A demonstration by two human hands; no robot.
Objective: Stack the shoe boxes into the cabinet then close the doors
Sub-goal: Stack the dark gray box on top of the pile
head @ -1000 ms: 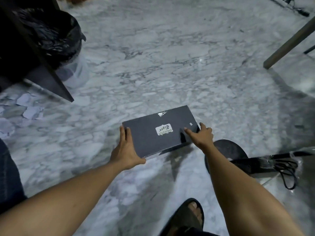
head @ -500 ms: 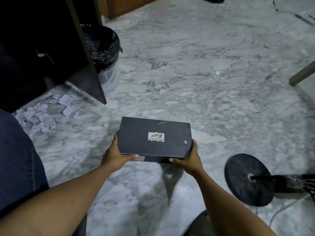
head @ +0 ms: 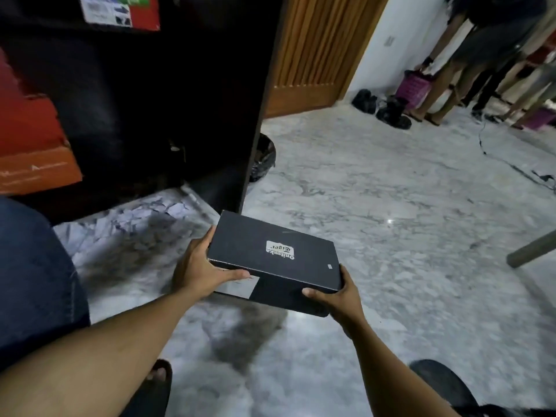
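Note:
A black shoe box (head: 264, 254) with a small white label on its lid hangs in the air above the marble floor. My left hand (head: 200, 267) grips its left end and my right hand (head: 337, 299) grips its near right corner. The dark cabinet (head: 135, 94) stands open at the upper left, just beyond the box. An orange-red shoe box (head: 30, 139) sits inside it at the left, and another box (head: 120, 10) with a printed label shows at the top. The open cabinet door (head: 258, 115) stands edge-on behind the held box.
Crumpled paper (head: 144, 218) lies on the floor in front of the cabinet. A bin with a black bag (head: 264, 159) stands behind the door. Several people (head: 469, 55) stand at the far right by purple baskets (head: 416, 85). A table leg (head: 529, 249) juts in at right.
Both hands have lifted the black box off the floor and carried it left toward the cabinet. The view has risen, so the cabinet's inside and the room's far side now show.

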